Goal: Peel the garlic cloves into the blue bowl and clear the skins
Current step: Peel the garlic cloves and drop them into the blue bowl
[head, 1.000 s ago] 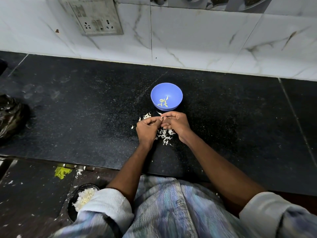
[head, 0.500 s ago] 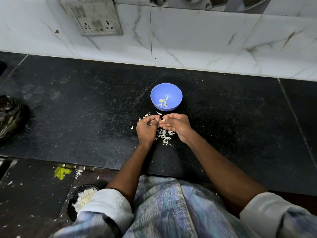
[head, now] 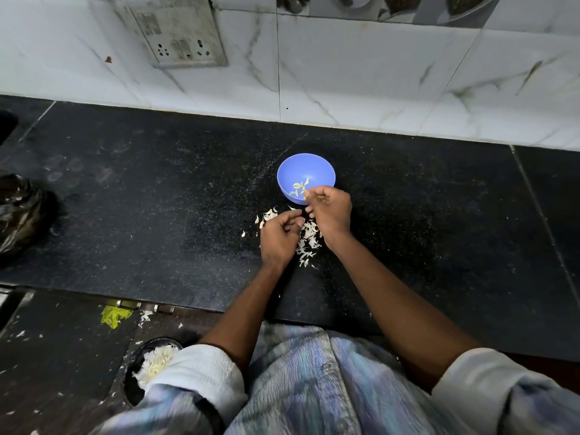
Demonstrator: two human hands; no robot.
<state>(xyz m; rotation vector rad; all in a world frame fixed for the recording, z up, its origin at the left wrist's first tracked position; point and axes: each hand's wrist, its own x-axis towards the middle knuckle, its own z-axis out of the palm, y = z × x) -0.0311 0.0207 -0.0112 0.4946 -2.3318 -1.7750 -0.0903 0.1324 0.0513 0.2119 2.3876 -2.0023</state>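
The blue bowl [head: 293, 167] stands on the black counter [head: 157, 221] and holds a few peeled garlic cloves [head: 299, 186]. My right hand [head: 331, 211] reaches over the bowl's near rim, its curled fingertips pinching a small pale clove just above the others. My left hand [head: 278, 238] rests on the counter just below and left of the bowl. Its fingers are curled, and a white sliver of skin shows at the fingertips. A scatter of white garlic skins [head: 309, 240] lies between and under both hands.
A crumpled dark plastic bag [head: 22, 211] sits at the counter's left edge. Below the counter's front edge, a round black bin [head: 135, 372] on the floor holds white skins, with a yellow-green scrap [head: 114, 315] nearby. The tiled wall carries a socket plate [head: 179, 36].
My hands, pinched together over the skins before, have separated. My right hand has risen to the bowl's near rim while my left hand stayed over the skins.
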